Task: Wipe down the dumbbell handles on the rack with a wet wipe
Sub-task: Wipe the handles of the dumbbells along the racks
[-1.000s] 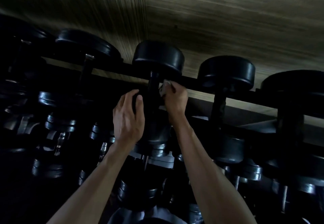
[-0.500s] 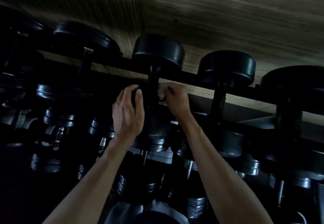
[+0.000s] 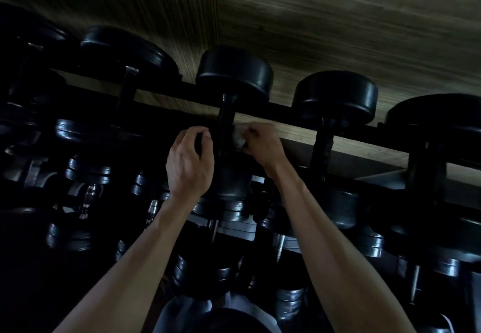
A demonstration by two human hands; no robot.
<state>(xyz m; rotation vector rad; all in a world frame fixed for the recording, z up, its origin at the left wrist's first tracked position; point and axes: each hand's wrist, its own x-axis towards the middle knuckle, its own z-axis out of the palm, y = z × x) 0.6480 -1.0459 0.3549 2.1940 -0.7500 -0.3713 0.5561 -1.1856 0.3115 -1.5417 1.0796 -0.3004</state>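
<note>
Right hand pinches a crumpled pale wet wipe against the black dumbbell handle at the dark metal rack's back rail; left hand curls round the handle's other side, apparently steadying it so the wipe bears on; neighbouring black rubber dumbbells untouched

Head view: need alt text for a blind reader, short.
The right hand presses a crumpled wipe against the handle of a black dumbbell on a dim rack, while the left hand curls beside the handle. More dumbbells sit either side and on lower tiers.
</note>
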